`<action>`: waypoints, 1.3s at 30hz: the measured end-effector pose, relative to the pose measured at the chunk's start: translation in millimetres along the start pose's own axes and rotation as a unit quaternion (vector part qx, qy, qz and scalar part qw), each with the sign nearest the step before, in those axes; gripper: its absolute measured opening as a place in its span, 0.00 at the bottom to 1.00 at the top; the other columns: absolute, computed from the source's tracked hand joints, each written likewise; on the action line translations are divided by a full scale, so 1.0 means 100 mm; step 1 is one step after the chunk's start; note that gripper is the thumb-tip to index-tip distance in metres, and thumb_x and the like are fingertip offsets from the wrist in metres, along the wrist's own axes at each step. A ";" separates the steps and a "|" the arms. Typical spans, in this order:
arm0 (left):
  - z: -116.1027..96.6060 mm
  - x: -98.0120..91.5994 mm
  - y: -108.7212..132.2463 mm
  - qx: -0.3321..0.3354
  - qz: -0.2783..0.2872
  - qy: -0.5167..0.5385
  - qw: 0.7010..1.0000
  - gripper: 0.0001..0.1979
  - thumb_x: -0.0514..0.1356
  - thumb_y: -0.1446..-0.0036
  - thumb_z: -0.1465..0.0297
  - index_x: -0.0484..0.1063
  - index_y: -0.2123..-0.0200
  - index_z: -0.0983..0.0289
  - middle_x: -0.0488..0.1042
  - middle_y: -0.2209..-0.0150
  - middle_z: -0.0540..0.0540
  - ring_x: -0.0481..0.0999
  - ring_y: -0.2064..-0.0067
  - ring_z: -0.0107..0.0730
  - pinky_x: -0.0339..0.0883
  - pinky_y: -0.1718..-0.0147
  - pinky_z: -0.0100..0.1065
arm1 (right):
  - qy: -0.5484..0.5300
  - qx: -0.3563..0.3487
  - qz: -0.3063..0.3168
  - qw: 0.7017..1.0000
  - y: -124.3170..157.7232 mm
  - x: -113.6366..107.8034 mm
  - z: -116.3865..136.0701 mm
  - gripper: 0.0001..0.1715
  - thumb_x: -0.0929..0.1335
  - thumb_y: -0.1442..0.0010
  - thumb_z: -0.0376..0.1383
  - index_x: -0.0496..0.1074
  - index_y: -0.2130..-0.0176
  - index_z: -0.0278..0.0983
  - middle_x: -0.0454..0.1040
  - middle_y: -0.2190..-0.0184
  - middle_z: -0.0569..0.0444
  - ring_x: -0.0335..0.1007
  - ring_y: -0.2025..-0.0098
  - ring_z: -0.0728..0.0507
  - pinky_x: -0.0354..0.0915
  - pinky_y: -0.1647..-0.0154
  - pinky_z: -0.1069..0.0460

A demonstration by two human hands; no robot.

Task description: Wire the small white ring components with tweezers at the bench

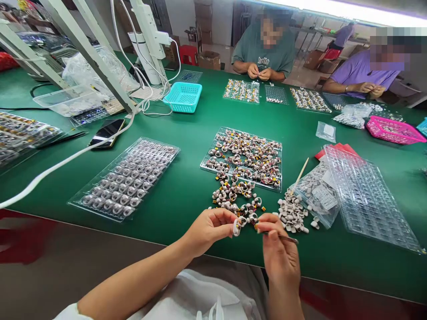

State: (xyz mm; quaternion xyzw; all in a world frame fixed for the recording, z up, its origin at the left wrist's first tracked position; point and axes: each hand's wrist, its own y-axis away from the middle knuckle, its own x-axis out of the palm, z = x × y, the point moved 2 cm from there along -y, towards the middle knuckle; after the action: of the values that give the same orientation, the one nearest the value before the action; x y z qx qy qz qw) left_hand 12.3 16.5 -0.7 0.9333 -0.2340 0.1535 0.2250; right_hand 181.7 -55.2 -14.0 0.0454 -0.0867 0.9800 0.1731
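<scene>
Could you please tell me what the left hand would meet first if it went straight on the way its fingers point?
Most likely the right hand, or the slim metal tool it holds: the left hand points across towards them, though depth is hard to judge.

The word "hello" stands in pale lowercase letters on the chest of a co-worker's dark green T-shirt; the printed label on the clear bag is too small to read.

A turquoise basket stands beyond a dark phone.
</scene>
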 end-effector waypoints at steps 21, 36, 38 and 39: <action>0.02 -0.03 0.00 -0.007 -0.021 0.042 0.999 0.15 0.75 0.58 0.65 0.80 0.68 0.68 0.79 0.72 0.53 0.75 0.71 0.27 0.71 0.67 0.30 | 0.031 -0.036 -0.023 0.999 0.27 -0.18 0.18 0.13 0.68 0.37 0.29 0.77 0.55 0.44 0.75 0.59 0.50 0.76 0.59 0.41 0.78 0.62 0.46; -0.07 0.04 0.04 -0.007 -0.031 0.015 0.999 0.15 0.75 0.58 0.64 0.81 0.68 0.67 0.80 0.73 0.52 0.76 0.71 0.26 0.73 0.66 0.28 | -0.046 -0.066 0.015 0.997 0.16 0.06 0.14 0.16 0.67 0.37 0.25 0.76 0.53 0.41 0.75 0.59 0.50 0.75 0.57 0.42 0.79 0.60 0.47; -0.07 0.04 0.04 -0.004 -0.027 0.022 0.999 0.14 0.75 0.58 0.65 0.81 0.68 0.67 0.80 0.73 0.52 0.76 0.71 0.25 0.72 0.66 0.27 | -0.049 -0.068 0.014 0.996 0.16 0.06 0.14 0.16 0.67 0.37 0.25 0.76 0.53 0.41 0.75 0.59 0.50 0.76 0.57 0.43 0.79 0.60 0.47; -0.07 0.04 0.04 -0.001 -0.024 0.027 0.999 0.14 0.75 0.58 0.66 0.81 0.68 0.67 0.80 0.73 0.52 0.76 0.72 0.25 0.72 0.66 0.27 | -0.051 -0.069 0.017 0.996 0.16 0.06 0.14 0.16 0.67 0.37 0.25 0.76 0.53 0.41 0.75 0.59 0.50 0.76 0.57 0.43 0.79 0.60 0.47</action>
State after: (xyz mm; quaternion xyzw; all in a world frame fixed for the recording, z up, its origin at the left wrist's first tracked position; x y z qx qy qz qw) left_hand 12.7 15.8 8.3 0.9338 -0.2052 0.1732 0.2363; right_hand 171.4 -70.2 -1.8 0.0822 -0.1636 0.9708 0.1549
